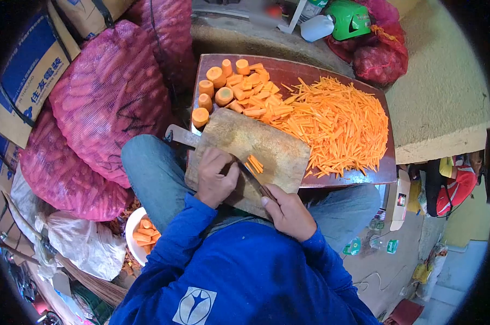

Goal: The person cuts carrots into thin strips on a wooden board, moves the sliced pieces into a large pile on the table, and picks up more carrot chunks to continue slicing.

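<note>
My right hand (pixel 291 211) is closed around the handle of a knife (pixel 249 177), whose blade points up and left across the wooden cutting board (pixel 229 127). The board rests over my lap and the table's near edge. Beside the blade, my left hand (pixel 215 176) is curled on the board with its fingers bent; whatever it may pinch is hidden. A few thin carrot sticks (pixel 254 164) lie just right of the blade. Beyond the board are carrot slices (pixel 253 89), upright carrot chunks (pixel 216 77) and a large heap of carrot sticks (pixel 337 127).
The reddish-brown table (pixel 310 69) carries the carrots. Full red mesh sacks (pixel 109 97) crowd the left. A white bowl (pixel 132 233) of carrot pieces stands low beside my left leg. A flat grey piece (pixel 181 135) sticks out by the board's left edge. Plastic bottles (pixel 386 245) lie at right.
</note>
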The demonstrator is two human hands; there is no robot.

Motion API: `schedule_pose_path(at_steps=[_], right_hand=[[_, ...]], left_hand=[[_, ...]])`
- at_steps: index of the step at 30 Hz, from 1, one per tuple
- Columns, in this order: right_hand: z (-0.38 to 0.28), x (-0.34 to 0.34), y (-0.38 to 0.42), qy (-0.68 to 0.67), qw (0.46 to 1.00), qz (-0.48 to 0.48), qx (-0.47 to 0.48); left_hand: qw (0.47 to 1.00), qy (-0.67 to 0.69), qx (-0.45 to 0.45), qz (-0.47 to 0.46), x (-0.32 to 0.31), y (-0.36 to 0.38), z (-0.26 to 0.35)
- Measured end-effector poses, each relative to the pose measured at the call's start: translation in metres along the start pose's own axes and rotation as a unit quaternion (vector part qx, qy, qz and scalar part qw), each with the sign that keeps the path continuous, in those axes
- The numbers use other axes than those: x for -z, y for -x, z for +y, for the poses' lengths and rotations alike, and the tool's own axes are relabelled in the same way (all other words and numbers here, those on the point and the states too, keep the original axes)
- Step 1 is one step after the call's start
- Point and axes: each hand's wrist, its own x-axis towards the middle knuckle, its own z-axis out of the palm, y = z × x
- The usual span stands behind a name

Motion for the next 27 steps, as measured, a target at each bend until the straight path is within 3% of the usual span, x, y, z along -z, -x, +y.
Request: schedule_pose_path(at_steps=[4,6,8,11,14,18,22,23,25,27], right_hand=[[0.020,0.023,-0.002,0.022,0.998,0.062,-0.008],[0.044,0.040,-0.009,0.043,0.984,0.162,0.067],[0.058,0.065,-0.013,0.084,0.976,0.200,-0.019],[0.049,0.087,-0.012,0.061,0.968,0.242,-0.027],[0.040,0.084,-0.006,0.030,0.967,0.252,0.020],[0.060,0.066,-0.009,0.070,0.976,0.206,0.020],[0.032,0.067,0.004,0.005,0.983,0.183,-0.001],[0.047,0.061,0.004,0.084,0.982,0.171,0.002],[0.047,0.058,0.005,0.085,0.984,0.158,0.005],[0.054,0.053,0.002,0.074,0.985,0.152,0.031]], left_hand=[[0.997,-0.044,0.050,-0.033,0.005,0.001,-0.004],[0.996,-0.033,0.045,-0.075,0.002,0.003,-0.007],[0.994,-0.034,0.050,-0.093,-0.003,-0.002,-0.004],[0.989,-0.031,0.058,-0.133,-0.006,-0.014,0.000],[0.985,-0.048,0.035,-0.164,-0.009,-0.038,0.000],[0.978,-0.107,-0.052,-0.174,-0.025,-0.095,-0.007],[0.966,-0.150,-0.095,-0.188,-0.058,-0.153,-0.038],[0.954,-0.197,-0.121,-0.189,-0.066,-0.167,-0.046],[0.939,-0.240,-0.154,-0.193,-0.082,-0.192,-0.063],[0.886,-0.367,-0.106,-0.263,-0.094,-0.213,-0.078]])
